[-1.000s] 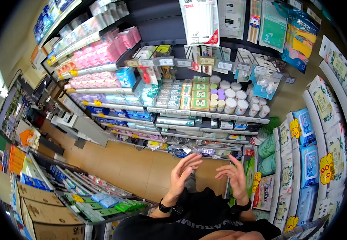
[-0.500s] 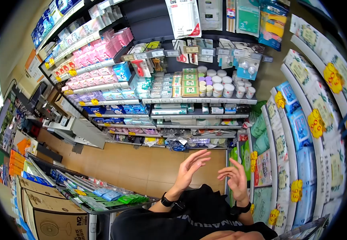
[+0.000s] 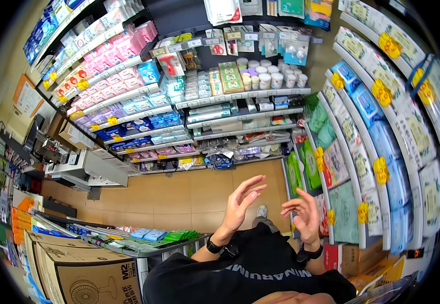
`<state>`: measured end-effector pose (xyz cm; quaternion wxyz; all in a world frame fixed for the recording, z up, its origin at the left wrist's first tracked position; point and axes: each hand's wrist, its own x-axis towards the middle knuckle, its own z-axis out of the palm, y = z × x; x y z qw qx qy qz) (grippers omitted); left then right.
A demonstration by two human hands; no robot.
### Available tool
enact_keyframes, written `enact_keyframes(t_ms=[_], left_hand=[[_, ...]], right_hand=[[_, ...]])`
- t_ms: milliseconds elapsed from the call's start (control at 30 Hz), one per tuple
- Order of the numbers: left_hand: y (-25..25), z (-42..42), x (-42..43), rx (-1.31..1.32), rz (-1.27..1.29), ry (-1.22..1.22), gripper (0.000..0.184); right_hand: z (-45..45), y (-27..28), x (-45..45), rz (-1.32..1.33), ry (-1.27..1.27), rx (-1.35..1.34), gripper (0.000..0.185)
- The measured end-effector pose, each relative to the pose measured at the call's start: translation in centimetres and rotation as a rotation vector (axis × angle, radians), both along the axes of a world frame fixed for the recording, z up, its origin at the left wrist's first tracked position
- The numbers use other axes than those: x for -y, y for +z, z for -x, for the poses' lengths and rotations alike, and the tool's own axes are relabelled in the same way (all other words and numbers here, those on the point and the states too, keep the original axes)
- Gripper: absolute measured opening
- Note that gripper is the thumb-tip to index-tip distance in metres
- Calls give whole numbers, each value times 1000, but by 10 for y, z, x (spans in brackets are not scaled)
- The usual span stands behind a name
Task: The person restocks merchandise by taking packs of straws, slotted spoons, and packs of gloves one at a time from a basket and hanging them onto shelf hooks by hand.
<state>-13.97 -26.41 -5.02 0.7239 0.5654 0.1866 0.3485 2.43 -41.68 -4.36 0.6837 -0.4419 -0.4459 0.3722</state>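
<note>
My left hand (image 3: 240, 205) is raised in front of my black shirt (image 3: 260, 258), fingers apart and holding nothing. To its right, my right hand (image 3: 303, 215) is also raised, its fingers spread and slightly curled, with nothing in them. The two hands face each other without touching. Each wrist has a black band. Below and between them one shoe (image 3: 262, 211) shows on the tiled floor (image 3: 199, 195). Neither hand touches any of the goods on the shelves.
Ahead stands a shelf (image 3: 240, 95) with white-lidded tubs (image 3: 264, 80) and pink packs (image 3: 121, 48). Packs of wipes (image 3: 367, 104) line the right shelves. At lower left are a fan carton (image 3: 93, 283) and green packets (image 3: 179, 235). A counter (image 3: 73, 167) stands at left.
The view has tilted down and turned, so the front shelves sit higher and more floor, a shoe and lower-right boxes show. Both hands stay raised, open and empty.
</note>
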Motion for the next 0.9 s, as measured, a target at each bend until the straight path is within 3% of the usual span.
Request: enact_keyframes(t_ms=[433, 900], left_hand=[[-15, 40, 87, 6, 110, -324, 50], [-11, -33, 212, -43, 66, -886, 43]], right_hand=[[93, -1, 126, 76, -291, 37, 61], [111, 2, 280, 85, -828, 67, 57]])
